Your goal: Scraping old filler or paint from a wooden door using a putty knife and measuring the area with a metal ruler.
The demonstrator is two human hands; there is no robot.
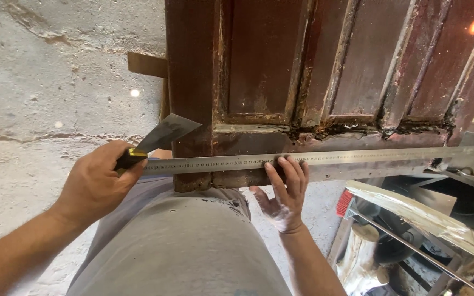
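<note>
Door (325, 71): the old dark-red panelled door lies across your lap, its bottom rail worn and crumbling along the panel joints; take it as the landmark.
Ruler (357, 158): the long steel ruler lies flat along the door's bottom rail, one end past the door's left corner, the other running to its right edge. Keep it square to the rail before you mark or cut.
Left hand (97, 183): clenched around the yellow-collared handle, just left of the door's corner, at the ruler's end. Steady your wrist against the rail.
Right hand (285, 189): fingers spread and pressing the ruler onto the door's lower edge, holding nothing. Press evenly, I judge, or the ruler could pivot.
Scraper (165, 134): the wide blade points up and right, its tip against the door's left stile, above the ruler. Keep it clear of your pressing fingers.
</note>
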